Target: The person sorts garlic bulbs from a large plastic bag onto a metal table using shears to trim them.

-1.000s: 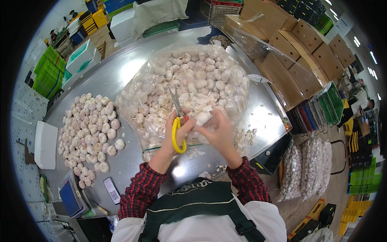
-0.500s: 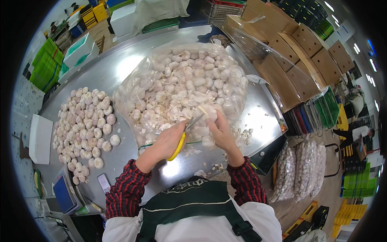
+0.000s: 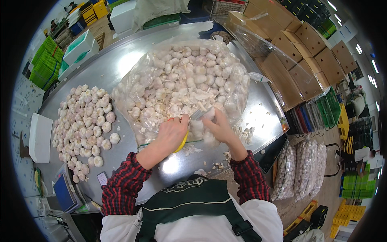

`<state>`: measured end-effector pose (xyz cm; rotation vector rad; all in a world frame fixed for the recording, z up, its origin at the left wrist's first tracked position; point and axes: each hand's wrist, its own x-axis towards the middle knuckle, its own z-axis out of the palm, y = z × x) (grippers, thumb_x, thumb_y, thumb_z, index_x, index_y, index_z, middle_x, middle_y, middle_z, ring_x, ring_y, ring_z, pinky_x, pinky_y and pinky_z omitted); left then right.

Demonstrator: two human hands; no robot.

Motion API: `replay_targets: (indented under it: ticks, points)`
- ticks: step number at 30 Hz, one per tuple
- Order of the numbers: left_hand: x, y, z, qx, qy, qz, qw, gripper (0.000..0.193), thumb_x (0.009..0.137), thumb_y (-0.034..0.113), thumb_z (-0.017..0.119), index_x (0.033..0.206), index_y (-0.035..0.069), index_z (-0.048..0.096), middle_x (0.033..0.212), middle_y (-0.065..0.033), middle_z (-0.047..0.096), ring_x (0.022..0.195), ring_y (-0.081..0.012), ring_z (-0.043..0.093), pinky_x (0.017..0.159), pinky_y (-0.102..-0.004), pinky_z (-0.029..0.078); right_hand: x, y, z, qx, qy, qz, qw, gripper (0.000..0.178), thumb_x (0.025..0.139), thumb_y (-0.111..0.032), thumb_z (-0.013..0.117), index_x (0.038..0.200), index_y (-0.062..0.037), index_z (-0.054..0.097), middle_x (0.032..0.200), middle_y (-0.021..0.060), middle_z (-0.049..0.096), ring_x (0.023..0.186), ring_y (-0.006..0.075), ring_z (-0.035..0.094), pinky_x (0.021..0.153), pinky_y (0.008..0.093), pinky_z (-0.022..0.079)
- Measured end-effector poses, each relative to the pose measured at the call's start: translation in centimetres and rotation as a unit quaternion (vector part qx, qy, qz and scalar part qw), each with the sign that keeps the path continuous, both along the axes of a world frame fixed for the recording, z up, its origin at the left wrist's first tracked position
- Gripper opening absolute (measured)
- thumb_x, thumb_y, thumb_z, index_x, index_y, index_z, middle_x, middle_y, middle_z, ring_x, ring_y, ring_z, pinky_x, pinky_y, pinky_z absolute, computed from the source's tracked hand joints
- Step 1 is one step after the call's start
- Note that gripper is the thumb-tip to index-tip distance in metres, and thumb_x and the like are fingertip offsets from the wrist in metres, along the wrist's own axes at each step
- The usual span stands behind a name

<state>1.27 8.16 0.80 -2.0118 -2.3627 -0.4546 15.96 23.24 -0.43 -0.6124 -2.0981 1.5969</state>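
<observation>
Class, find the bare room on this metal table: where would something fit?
Bare table lies left of the plastic bag, beyond the garlic pile; a smaller patch lies between pile, bag and left sleeve. It is crowded over the bag's near side, where left hand, scissors and right hand are.

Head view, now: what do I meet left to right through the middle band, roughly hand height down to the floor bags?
White foam-like piece → loose garlic pile → left hand → right hand → black crate → filled clear bags → bright green crates.
</observation>
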Motion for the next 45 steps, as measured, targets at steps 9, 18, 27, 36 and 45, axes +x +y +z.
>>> replay_targets:
  ticks: [9,18,27,36,45]
  points:
    - [-2.3,1.4,-1.3,0.03,-0.56,0.068,0.825,0.028,0.094,0.022,0.058,0.112,0.001,0.051,0.068,-0.0136,0.064,0.054,-0.0219,0.064,0.048,-0.0347,0.05,-0.8,1.2,0.6,0.001,-0.032,-0.011,0.999,0.039,0.083,-0.02,0.072,0.11,0.0045,0.061,0.077,0.007,0.064,0.067,0.0113,0.057,0.059,0.0292,0.046]
    - [-3.3,-1.0,1.0,0.096,-0.698,0.114,0.701,0.033,0.085,0.027,0.073,0.099,0.002,0.059,0.066,-0.0045,0.058,0.046,-0.0103,0.053,0.04,-0.0259,0.042,-3.5,-3.4,2.3,0.332,-0.057,0.128,0.933,0.021,0.079,-0.015,0.075,0.09,-0.0017,0.063,0.077,0.0153,0.06,0.066,0.0318,0.059,0.06,0.0364,0.047]
    - [-7.0,-10.8,-3.3,0.238,-0.854,0.147,0.439,0.038,0.097,0.036,0.048,0.103,0.002,0.063,0.084,-0.0067,0.067,0.065,-0.0142,0.062,0.051,-0.0268,0.047,-7.3,3.3,2.1,0.146,0.113,-0.168,0.968,0.036,0.09,-0.03,0.065,0.113,-0.0032,0.06,0.091,0.0078,0.062,0.066,0.0192,0.061,0.054,0.0294,0.049]
    - [-13.9,-26.2,-11.7,0.339,-0.817,0.27,0.379,0.036,0.092,0.034,0.055,0.111,0.004,0.06,0.099,-0.0104,0.066,0.084,-0.0227,0.065,0.074,-0.0339,0.055,-23.2,-20.1,-9.6,-0.674,-0.136,0.203,0.697,0.056,0.101,-0.049,0.036,0.114,0.001,0.058,0.113,0.0149,0.062,0.105,0.0279,0.061,0.09,0.0421,0.052]
    - [-27.5,-38.4,-11.6,0.597,-0.642,0.357,0.322,0.047,0.092,0.025,0.061,0.127,-0.002,0.048,0.103,-0.0194,0.064,0.087,-0.0228,0.065,0.085,-0.0371,0.056,-29.7,-21.6,-0.8,-0.202,0.139,0.319,0.916,0.03,0.09,-0.019,0.066,0.112,0.0014,0.064,0.104,0.0076,0.066,0.091,0.0131,0.062,0.079,0.0267,0.05]
